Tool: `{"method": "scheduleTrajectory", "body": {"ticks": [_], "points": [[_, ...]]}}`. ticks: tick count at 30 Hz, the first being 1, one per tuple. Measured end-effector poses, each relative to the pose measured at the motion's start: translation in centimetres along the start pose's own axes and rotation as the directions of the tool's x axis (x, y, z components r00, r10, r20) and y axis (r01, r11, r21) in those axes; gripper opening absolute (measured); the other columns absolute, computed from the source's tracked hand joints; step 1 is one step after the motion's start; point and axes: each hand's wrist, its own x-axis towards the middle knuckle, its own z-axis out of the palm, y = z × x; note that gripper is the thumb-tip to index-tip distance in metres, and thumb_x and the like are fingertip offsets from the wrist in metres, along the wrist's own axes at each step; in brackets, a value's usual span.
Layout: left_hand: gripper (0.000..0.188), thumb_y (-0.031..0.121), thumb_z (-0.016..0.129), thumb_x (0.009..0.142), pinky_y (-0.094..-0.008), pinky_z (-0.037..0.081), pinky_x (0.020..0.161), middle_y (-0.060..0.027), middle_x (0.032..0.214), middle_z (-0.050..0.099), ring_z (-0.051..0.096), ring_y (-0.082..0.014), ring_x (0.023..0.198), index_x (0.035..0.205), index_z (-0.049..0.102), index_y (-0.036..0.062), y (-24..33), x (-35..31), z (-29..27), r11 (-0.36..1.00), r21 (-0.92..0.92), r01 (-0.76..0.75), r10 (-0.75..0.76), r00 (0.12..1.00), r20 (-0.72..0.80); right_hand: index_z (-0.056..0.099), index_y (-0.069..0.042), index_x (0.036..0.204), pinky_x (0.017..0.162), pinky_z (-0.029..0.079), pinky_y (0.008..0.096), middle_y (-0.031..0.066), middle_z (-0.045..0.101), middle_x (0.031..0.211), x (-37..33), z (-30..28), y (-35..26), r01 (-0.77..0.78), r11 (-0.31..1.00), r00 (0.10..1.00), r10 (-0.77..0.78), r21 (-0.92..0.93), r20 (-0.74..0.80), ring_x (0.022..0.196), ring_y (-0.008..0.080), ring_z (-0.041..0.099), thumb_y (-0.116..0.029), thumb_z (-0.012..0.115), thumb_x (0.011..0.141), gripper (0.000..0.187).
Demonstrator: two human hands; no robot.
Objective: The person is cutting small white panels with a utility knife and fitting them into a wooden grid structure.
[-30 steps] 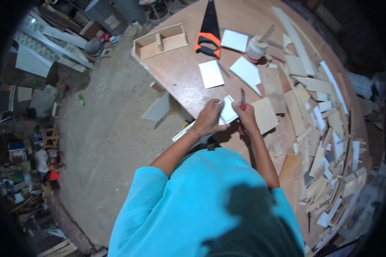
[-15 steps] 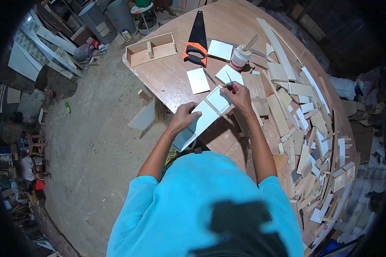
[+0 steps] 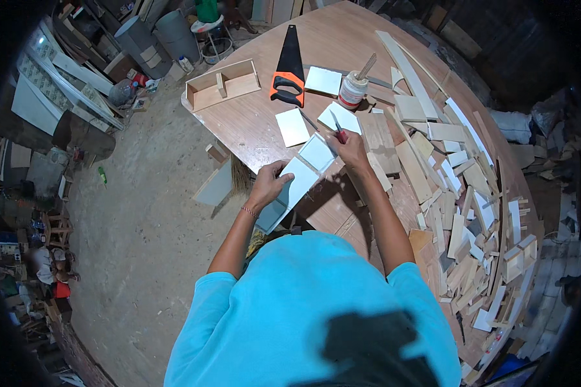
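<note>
A long, shallow white tray with thin dividers slants in front of my chest, over the table's near edge. My left hand grips its left long side, thumb on the inner face. At the tray's far end is my right hand, closed round a red-handled tool with a thin pointed blade that sticks up past the fingers. Whether the right fingers also touch the tray's rim I cannot tell. Two white panels, one left of the tray's far end and one just beyond the right hand, lie on the tabletop.
Further back on the table are an orange-and-black handsaw, a divided wooden box, another white panel and a glue jar holding a stick. Wood offcuts crowd the right side. A broom stands by the table edge.
Both hands and the tray have shifted slightly left in the view. The right hand's blade points more steeply and sits a little lower. The table scene has shifted with my head.
</note>
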Motion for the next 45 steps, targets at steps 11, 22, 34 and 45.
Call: {"method": "scheduleTrajectory", "body": {"ticks": [11,22,34,45], "points": [[0.022,0.007,0.061,0.078,-0.0288,0.047,0.074,-0.0143,0.092,0.064,0.061,-0.0178,0.083,0.097,0.06,-0.004,0.4,0.0,-0.8,0.985,0.169,0.044,-0.038,0.999,-0.037,0.062,0.001,0.1,0.06,0.044,0.0248,0.0032,0.062,0.078,-0.7,-3.0,-1.7,-0.129,0.959,0.926,0.024,0.254,0.378,0.066,0.0103,0.054,-0.004,0.064,0.067,0.033],[0.016,0.007,0.056,0.071,-0.0396,0.049,0.064,-0.0158,0.075,0.06,0.061,-0.033,0.073,0.086,0.057,0.003,-3.7,0.4,1.5,0.383,0.888,-0.253,0.222,0.959,0.177,0.064,-0.003,0.094,0.073,0.046,0.0324,0.013,0.065,0.084,-2.4,0.7,4.2,-0.125,0.99,0.988,0.118,0.071,0.094,0.078,0.0229,0.062,-0.02,0.062,0.075,0.026],[0.024,0.006,0.06,0.078,-0.0275,0.046,0.066,-0.0107,0.08,0.065,0.059,-0.0137,0.071,0.099,0.061,-0.006,-4.2,0.6,0.8,0.998,0.045,0.045,-0.038,0.989,-0.143,0.064,-0.003,0.085,0.049,0.044,0.0298,0.0077,0.064,0.072,-3.8,1.7,4.9,-0.293,0.909,0.947,0.318,0.296,-0.04,0.058,0.0141,0.057,-0.027,0.061,0.08,0.024],[0.017,0.004,0.058,0.08,-0.0245,0.043,0.069,-0.0076,0.081,0.062,0.055,-0.0108,0.073,0.093,0.059,-0.0067,-4.1,-0.6,1.9,0.998,0.026,0.057,-0.053,0.988,-0.146,0.063,-0.002,0.083,0.043,0.04,0.0225,0.0052,0.062,0.069,-3.1,2.3,3.4,-0.25,0.89,0.962,0.274,0.382,-0.009,0.055,0.0089,0.053,-0.025,0.066,0.078,0.024]]}}
